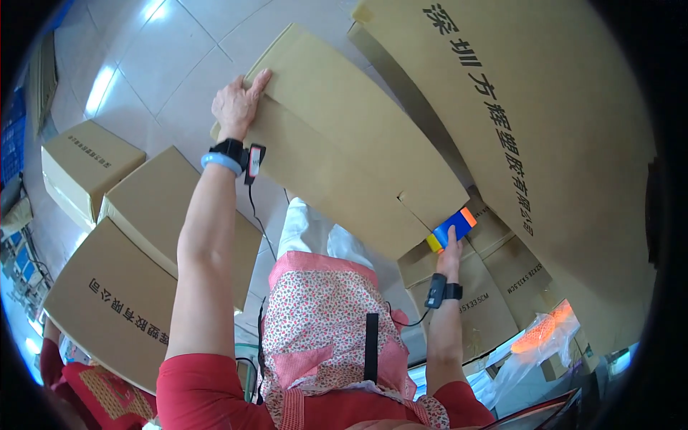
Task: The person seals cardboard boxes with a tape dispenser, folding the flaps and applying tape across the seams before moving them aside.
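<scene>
A brown cardboard box (337, 136) lies tilted in front of me, its broad face toward me with a short slit near the right end. My left hand (240, 104) grips its far left edge, thumb on the face and fingers curled around the side. At the box's near right corner, my right hand (450, 256) is closed around a blue block-shaped tool (453, 228) with an orange end and a yellow end. The tool touches or overlaps the box edge; its exact kind is unclear. Both wrists carry black strapped devices with cables.
A very large printed carton (545, 143) rises along the right. Closed cartons (118, 297) stand at the left, with a smaller carton (89, 168) behind. More cartons (476, 301) sit below my right hand, beside a clear plastic bag (548, 337) with orange netting. Another person's red sleeve (72, 387) shows lower left.
</scene>
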`<state>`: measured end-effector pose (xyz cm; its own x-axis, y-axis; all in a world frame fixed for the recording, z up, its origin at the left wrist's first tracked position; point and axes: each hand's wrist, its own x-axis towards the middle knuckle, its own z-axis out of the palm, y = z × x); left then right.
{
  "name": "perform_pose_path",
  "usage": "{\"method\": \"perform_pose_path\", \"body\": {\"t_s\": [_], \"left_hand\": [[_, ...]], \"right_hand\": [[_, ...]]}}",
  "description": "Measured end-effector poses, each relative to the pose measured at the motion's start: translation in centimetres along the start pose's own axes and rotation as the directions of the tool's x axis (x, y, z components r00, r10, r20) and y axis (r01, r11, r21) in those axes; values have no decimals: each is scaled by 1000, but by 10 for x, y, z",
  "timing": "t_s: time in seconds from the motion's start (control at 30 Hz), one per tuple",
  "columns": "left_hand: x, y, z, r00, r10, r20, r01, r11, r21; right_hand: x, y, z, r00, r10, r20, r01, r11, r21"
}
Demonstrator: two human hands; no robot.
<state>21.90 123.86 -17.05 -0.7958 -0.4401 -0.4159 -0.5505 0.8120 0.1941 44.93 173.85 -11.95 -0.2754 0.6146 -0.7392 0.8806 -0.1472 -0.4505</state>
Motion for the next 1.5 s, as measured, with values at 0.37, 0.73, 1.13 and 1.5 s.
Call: {"method": "perform_pose_path", "body": {"t_s": [0.37, 0.73, 1.13, 1.5], "left_hand": [[-89, -145, 10, 904, -407, -131, 368, 897, -246], [-25, -215, -10, 826, -289, -483, 169, 946, -276], [-24, -240, 24, 821, -265, -506, 127, 949, -289], [-16, -258, -7, 911, -398, 109, 397, 774, -494]], "right_hand": [[-22, -47, 60, 974, -135, 179, 160, 979, -128], [-54, -64, 125, 882, -197, 429, 334, 902, -273], [-172, -78, 319, 382, -135, 914, 871, 384, -307], [-193, -92, 334, 72, 34, 997, 904, 420, -80]]}}
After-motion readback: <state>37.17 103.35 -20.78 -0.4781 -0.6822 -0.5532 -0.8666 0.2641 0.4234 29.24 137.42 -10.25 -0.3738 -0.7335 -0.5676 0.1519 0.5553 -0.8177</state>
